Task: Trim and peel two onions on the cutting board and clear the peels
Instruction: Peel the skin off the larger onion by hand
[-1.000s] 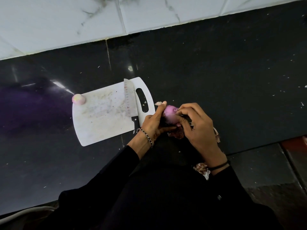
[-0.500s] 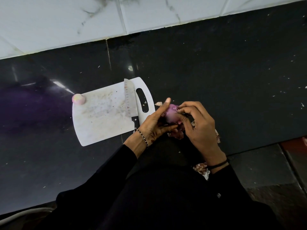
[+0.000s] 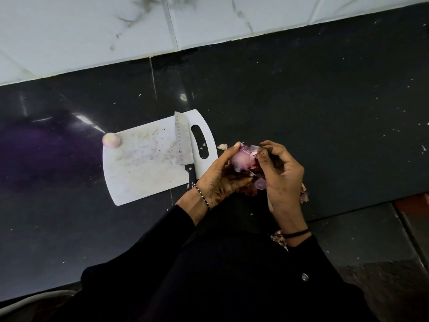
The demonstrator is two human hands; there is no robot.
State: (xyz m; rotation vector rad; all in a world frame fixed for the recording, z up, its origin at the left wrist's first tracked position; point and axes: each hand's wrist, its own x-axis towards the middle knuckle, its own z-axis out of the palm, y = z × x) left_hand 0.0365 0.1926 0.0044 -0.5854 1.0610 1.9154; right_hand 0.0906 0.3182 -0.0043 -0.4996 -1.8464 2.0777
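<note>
My left hand point(image 3: 220, 177) grips a pink-purple onion point(image 3: 241, 160) just right of the white cutting board point(image 3: 144, 173). My right hand point(image 3: 282, 173) pinches a pale strip of skin point(image 3: 254, 148) at the onion's top. A second, peeled onion point(image 3: 111, 140) sits at the board's far left corner. A cleaver-like knife point(image 3: 182, 145) lies on the board beside its handle slot. Loose purple peels point(image 3: 258, 183) lie on the counter under my hands, partly hidden.
The black stone counter point(image 3: 301, 101) is flecked with small scraps and ends at a white tiled wall point(image 3: 162, 24). More peels point(image 3: 304, 194) lie by my right wrist near the counter's front edge. A peel scrap point(image 3: 222, 146) lies beside the board's handle.
My right hand has lifted and turned palm-up, pulling a strip of skin away from the onion's top. My left hand has rolled the onion, showing more pale flesh.
</note>
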